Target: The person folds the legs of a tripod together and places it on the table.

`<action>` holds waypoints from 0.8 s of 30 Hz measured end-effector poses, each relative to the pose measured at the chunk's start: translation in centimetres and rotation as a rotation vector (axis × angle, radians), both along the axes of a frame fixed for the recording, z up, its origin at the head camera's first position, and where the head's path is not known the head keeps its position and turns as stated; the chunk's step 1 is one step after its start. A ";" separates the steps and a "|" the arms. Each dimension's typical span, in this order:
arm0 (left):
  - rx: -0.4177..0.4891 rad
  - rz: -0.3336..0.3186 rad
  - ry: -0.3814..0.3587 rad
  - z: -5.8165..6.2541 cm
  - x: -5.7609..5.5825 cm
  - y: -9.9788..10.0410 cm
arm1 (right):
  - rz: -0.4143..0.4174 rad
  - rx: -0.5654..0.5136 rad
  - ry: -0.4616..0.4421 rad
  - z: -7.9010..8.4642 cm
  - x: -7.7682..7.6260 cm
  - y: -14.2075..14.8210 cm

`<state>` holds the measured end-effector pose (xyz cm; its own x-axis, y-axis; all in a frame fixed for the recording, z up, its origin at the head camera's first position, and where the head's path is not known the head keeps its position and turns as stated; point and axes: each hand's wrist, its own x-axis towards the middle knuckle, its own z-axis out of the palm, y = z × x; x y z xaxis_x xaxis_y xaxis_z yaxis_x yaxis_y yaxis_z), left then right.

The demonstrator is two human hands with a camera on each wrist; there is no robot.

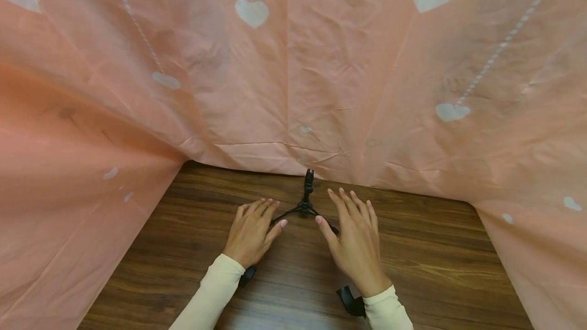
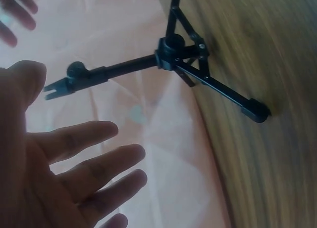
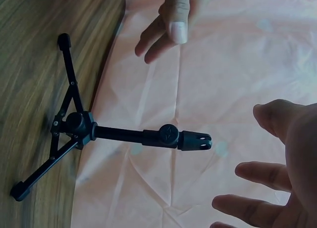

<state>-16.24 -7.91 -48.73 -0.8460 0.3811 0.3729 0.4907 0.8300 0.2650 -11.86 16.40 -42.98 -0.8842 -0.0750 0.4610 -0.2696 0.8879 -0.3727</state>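
A small black tripod stand [image 1: 304, 202] stands upright on the wooden table with its legs spread. Its short post ends in a forked tip [image 3: 197, 141], and a round knob [image 3: 169, 134] sits just below that. To the left of the stand is my left hand [image 1: 251, 230], fingers extended and holding nothing. My right hand [image 1: 357, 238] is on the other side, fingers spread and thumb pointing toward the stand. In the left wrist view one leg [image 2: 223, 92] ends in a rubber foot on the wood. Both hands overlap the leg ends in the head view.
Pink curtain cloth [image 1: 321, 90] with white hearts hangs behind the table and along both sides. The dark wooden tabletop [image 1: 435, 248] reaches the cloth at the back. Black wrist straps [image 1: 350, 302] show beneath the cream sleeves [image 1: 208, 289].
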 end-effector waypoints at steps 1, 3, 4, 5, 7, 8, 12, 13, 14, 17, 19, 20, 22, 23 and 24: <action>0.003 0.003 -0.006 -0.1 -0.2 0.0 | 0.001 -0.004 0.001 0.0 -0.3 0.0; 0.002 0.005 -0.019 -0.2 -0.6 0.1 | 0.003 -0.013 -0.004 0.0 -0.8 0.0; 0.001 0.007 -0.023 -0.3 -0.7 0.1 | 0.005 -0.015 -0.010 0.0 -1.0 0.0; -0.001 0.008 -0.027 -0.4 -0.9 0.2 | 0.009 -0.020 -0.016 0.0 -1.2 0.0; 0.002 0.007 -0.031 -0.6 -1.1 0.3 | 0.022 -0.032 -0.022 -0.1 -1.7 0.0; 0.005 0.006 -0.028 -0.7 -1.3 0.3 | 0.028 -0.039 -0.024 -0.2 -2.0 0.0; 0.019 0.008 -0.015 -1.2 -1.9 0.6 | 0.052 -0.069 -0.032 -0.4 -2.9 -0.2; 0.017 0.011 -0.010 -1.3 -2.0 0.7 | 0.055 -0.073 -0.035 -0.4 -3.2 -0.2; 0.011 0.015 -0.002 -1.5 -2.2 0.8 | 0.057 -0.076 -0.039 -0.5 -3.4 -0.2; 0.003 0.029 0.021 -1.8 -2.6 1.0 | 0.062 -0.083 -0.049 -0.6 -3.9 -0.4; 0.009 0.033 0.024 -2.0 -2.9 1.2 | 0.062 -0.082 -0.052 -0.6 -4.2 -0.4; 0.015 0.033 0.024 -2.1 -3.1 1.3 | 0.060 -0.082 -0.053 -0.6 -4.4 -0.4; 0.030 0.031 0.022 -2.2 -3.3 1.5 | 0.060 -0.089 -0.049 -0.7 -4.7 -0.4; 0.037 0.030 0.015 -2.3 -3.5 1.6 | 0.060 -0.092 -0.049 -0.8 -4.9 -0.4; 0.042 0.030 0.017 -2.4 -3.7 1.7 | 0.062 -0.096 -0.051 -0.8 -5.1 -0.3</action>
